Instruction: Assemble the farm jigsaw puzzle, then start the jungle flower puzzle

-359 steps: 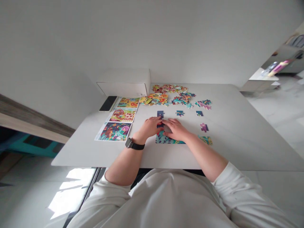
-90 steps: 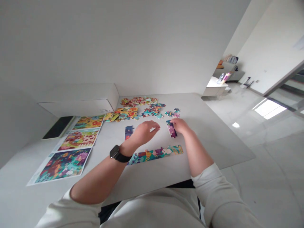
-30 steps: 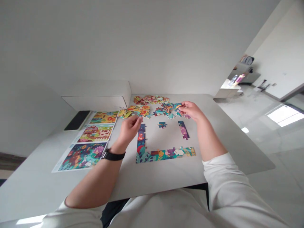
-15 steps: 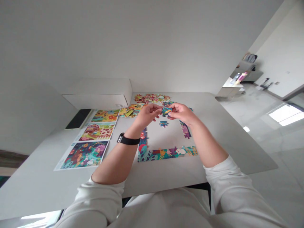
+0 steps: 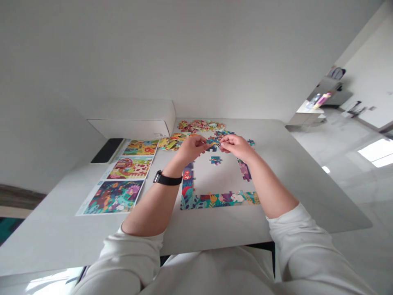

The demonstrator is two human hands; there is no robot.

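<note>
Both hands are raised over the white table, and their fingertips meet on a small teal puzzle piece. My left hand, with a black watch on its wrist, pinches one side of it. My right hand pinches the other side. Below them lies a partly built puzzle frame: a bottom strip, a left column and a short right column. One loose piece lies inside the frame.
A heap of loose puzzle pieces lies at the table's far side. Three picture cards lie in a row on the left, by a black phone and a white box. To the right is open floor.
My right hand took a piece from the heap and brought it toward the middle. My left hand rose to meet it, and now both pinch the piece together.
</note>
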